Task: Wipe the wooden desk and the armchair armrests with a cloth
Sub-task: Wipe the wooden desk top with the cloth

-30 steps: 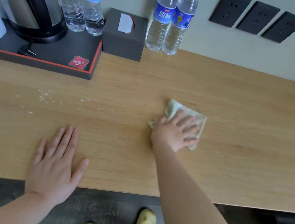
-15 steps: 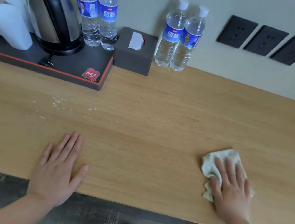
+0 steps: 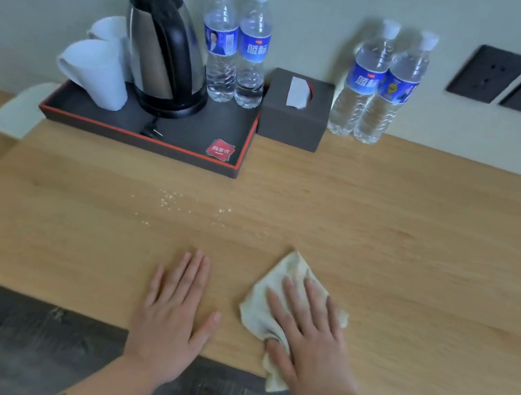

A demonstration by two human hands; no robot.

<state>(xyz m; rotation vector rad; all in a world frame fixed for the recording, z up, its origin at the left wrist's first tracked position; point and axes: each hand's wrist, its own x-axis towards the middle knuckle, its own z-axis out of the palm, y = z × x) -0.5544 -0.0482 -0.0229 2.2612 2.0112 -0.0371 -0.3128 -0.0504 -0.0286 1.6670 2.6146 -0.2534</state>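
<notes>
A pale, crumpled cloth (image 3: 274,289) lies on the wooden desk (image 3: 414,257) near its front edge, one corner hanging over that edge. My right hand (image 3: 307,339) presses flat on the cloth with fingers spread and the thumb tucked into a fold. Just left of it, my left hand (image 3: 175,314) rests palm down on the bare wood, holding nothing. A scatter of white crumbs (image 3: 181,206) sits on the desk beyond both hands. No armchair is in view.
A black tray (image 3: 144,140) at the back left carries a kettle (image 3: 165,47), white cups (image 3: 95,71) and two water bottles (image 3: 237,41). A dark tissue box (image 3: 296,110) and two more bottles (image 3: 380,83) stand by the wall. Wall sockets (image 3: 519,82) are at right.
My right hand has slid the cloth left along the front edge, from the far right to beside my left hand. The view has shifted left. My left hand stays flat.
</notes>
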